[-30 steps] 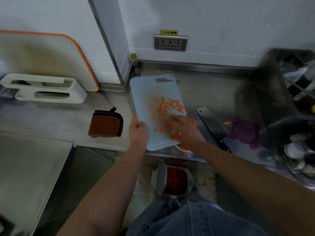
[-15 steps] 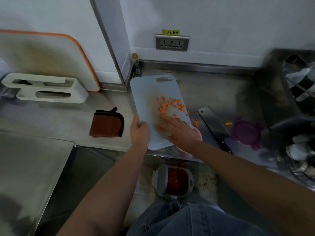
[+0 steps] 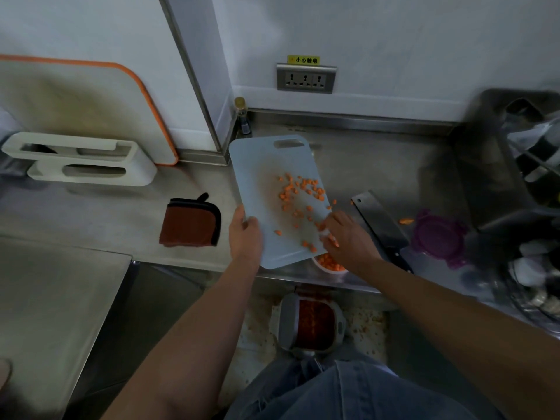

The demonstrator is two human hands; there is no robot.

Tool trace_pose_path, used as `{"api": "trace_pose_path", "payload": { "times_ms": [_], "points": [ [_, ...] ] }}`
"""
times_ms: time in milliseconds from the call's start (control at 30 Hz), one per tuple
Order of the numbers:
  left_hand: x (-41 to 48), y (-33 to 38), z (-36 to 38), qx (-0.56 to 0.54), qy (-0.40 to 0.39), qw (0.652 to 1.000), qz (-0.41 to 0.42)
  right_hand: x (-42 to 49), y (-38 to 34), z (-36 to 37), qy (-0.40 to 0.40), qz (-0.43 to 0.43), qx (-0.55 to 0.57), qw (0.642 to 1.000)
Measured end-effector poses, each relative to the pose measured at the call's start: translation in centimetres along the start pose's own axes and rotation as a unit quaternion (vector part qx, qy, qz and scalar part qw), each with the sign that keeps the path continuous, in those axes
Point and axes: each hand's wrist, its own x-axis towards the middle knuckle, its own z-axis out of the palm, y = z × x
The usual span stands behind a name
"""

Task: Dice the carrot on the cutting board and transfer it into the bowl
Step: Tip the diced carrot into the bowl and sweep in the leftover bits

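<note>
A pale blue cutting board (image 3: 266,177) lies tilted at the counter's front edge, with several diced carrot pieces (image 3: 298,192) scattered across it. My left hand (image 3: 245,234) grips the board's near left edge. My right hand (image 3: 348,237) rests with flat fingers on the board's near right corner, among the carrot bits, right above a small white bowl (image 3: 328,266). The bowl holds diced carrot and is mostly hidden under the board and my right wrist.
A cleaver (image 3: 380,227) lies on the steel counter right of the board, beside a purple lid (image 3: 438,237) and a stray carrot piece (image 3: 405,221). A brown cloth (image 3: 189,224) sits left. A dish rack (image 3: 521,177) fills the right. A bin (image 3: 312,322) stands on the floor.
My right hand swept from mid-board back toward the near right corner, pushing carrot pieces down toward the bowl. The left hand kept its grip on the board.
</note>
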Motion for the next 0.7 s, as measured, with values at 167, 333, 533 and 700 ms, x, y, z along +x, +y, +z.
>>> {"api": "trace_pose_path", "payload": {
  "times_ms": [167,333,533,700],
  "points": [
    [-0.6,0.2,0.2,0.016,-0.019,1.000,0.006,3.9,-2.6,-0.8,-0.024,0.007,0.029,0.999],
    [-0.4,0.5,0.3,0.002,-0.047,0.999,0.008,6.7,-2.9,-1.4,-0.035,0.064,-0.002,0.997],
    [0.9,0.7,0.8,-0.003,-0.051,0.999,0.002,6.4,-2.0,-0.9,-0.050,0.014,0.003,0.999],
    [1.3,1.3,1.2,-0.004,-0.052,0.999,0.000,5.1,-1.1,-0.9,-0.013,-0.002,0.009,1.000]
  ]
}}
